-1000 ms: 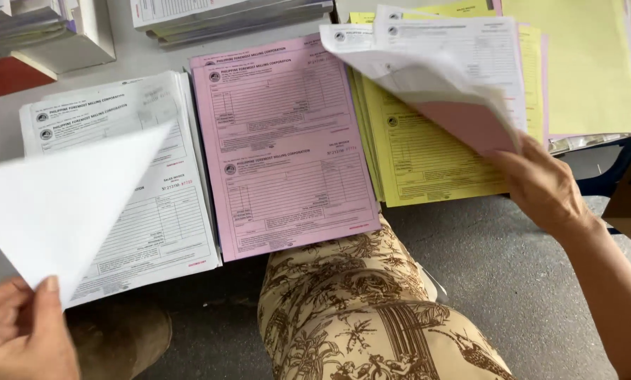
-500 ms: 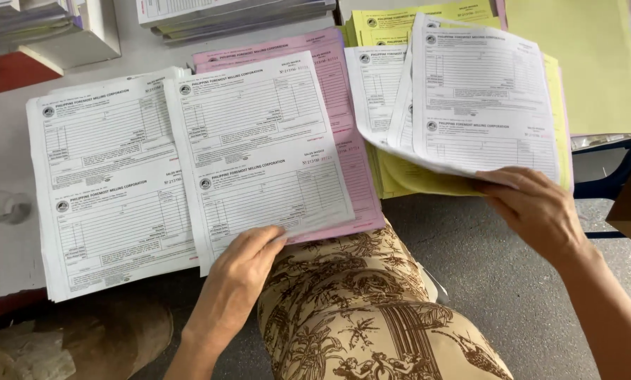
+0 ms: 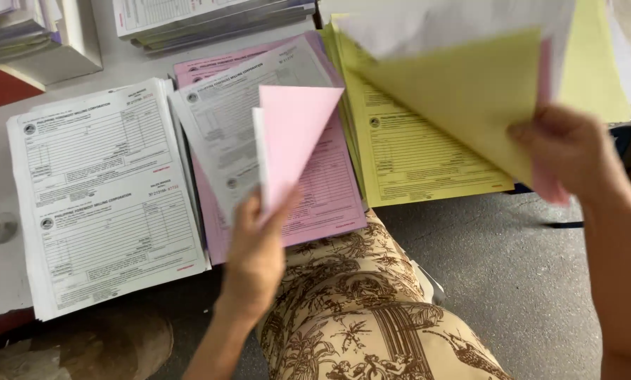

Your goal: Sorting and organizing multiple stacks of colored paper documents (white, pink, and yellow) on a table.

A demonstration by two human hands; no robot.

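Half a second ago the left hand [image 3: 256,253] lay flat on a white form on top of the pink stack; now it has lifted a pink sheet [image 3: 291,141] and the white form together, their backs turned up in a point. Meanwhile the right hand [image 3: 569,151], which held only white forms, has raised its bundle higher, and a yellow sheet [image 3: 463,91] now hangs among them. To my eye, one sheet of each colour is being gathered into a set.

Left fingers pinch the lower edge of the pink sheet, thumb on one side, fingers behind. Right fingers are closed around the corner of the bundle at about 3 o'clock, with a strip of pink showing below the knuckles.

On the white table [image 3: 129,60] three stacks lie side by side: a white stack [image 3: 104,197] at 9 o'clock, a pink stack [image 3: 322,197] at the centre, and a yellow stack [image 3: 414,155] toward 2 o'clock. More piled forms [image 3: 203,17] sit at 12 o'clock. Each form is printed with ruled boxes, two to a page. Brown patterned fabric [image 3: 358,309] covers the person's lap at 6 o'clock.
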